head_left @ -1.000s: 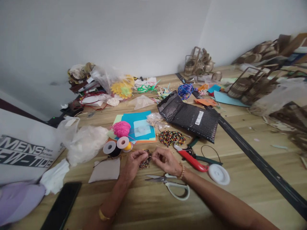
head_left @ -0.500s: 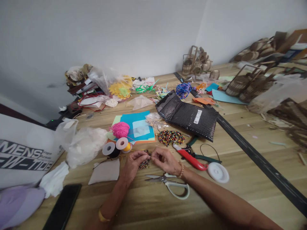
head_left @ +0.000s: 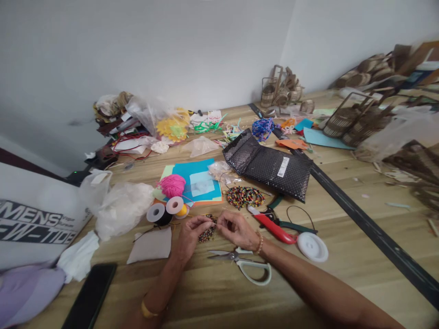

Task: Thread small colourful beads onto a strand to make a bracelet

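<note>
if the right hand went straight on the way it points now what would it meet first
Most likely the left hand, close ahead, though depth is unclear and beads beside it could come first.

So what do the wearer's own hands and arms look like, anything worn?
Left hand and right hand are ungloved. Left arm: no sleeve in view, gold-coloured bangle. Right arm: no sleeve in view, beaded-looking bracelet at the wrist.

Plain pale-grey wall (head_left: pixel 192 50) ahead of me, meeting second wall (head_left: pixel 346 36) at corner right of centre. Faint smudge (head_left: pixel 73 122) low on wall, to my left. Dark reddish-brown band (head_left: pixel 13 161) at left edge. My bench (head_left: pixel 206 304): light wood, streaky grain; long black strip (head_left: pixel 360 219) slanting across it. Light soft, rather dim, shadows faint.
</note>
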### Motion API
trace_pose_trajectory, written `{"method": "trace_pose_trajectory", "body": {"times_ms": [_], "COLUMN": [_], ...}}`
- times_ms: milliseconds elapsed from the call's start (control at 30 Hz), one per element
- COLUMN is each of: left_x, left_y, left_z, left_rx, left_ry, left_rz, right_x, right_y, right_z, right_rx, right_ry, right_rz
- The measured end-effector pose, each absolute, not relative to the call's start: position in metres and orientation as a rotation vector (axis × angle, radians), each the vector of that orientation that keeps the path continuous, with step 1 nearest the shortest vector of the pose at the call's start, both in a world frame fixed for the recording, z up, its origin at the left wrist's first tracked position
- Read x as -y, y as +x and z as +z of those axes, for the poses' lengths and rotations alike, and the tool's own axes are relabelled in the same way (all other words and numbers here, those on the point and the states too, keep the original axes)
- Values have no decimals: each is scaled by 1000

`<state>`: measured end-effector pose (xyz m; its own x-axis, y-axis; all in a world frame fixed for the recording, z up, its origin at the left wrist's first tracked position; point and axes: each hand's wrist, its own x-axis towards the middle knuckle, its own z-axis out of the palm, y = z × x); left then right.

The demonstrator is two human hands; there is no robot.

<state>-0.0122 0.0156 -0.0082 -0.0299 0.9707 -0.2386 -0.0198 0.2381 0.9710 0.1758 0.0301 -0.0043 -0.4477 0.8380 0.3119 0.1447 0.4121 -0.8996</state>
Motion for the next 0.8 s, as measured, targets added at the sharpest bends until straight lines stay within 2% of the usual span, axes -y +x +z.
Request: {"method": "trace_pose_trajectory", "body": {"times_ms": [800], "left_x": [-13], "left_y": [-8], "left_z": [3], "left_rx": [-1346], "left_ry": [1166], "left_rz": [976], "right_x": [-31], "right_y": [174], "right_z": [-7], "right_rx": [1861], "right_ry": [-805], "right_rz": [1070]}}
